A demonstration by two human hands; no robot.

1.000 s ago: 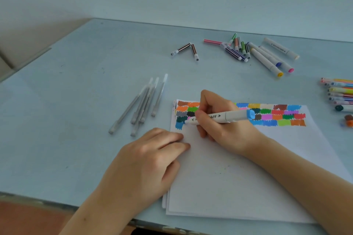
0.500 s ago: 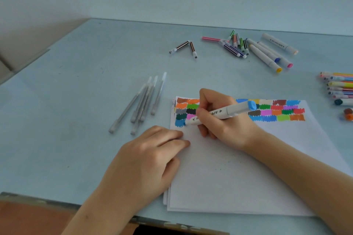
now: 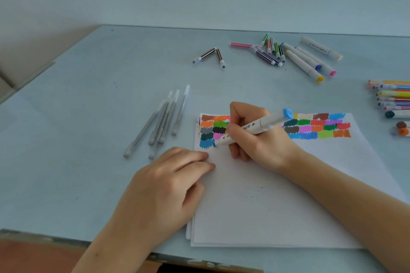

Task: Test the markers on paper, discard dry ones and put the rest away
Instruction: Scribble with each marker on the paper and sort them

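Right hand (image 3: 255, 137), gripping the blue marker (image 3: 250, 127), has tilted it steeper, still scribbling fresh blue: it works.

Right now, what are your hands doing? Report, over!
Right hand gripping the blue marker, tip on the paper by a blue swatch. Left hand resting on the paper's edge. Nothing in the way.
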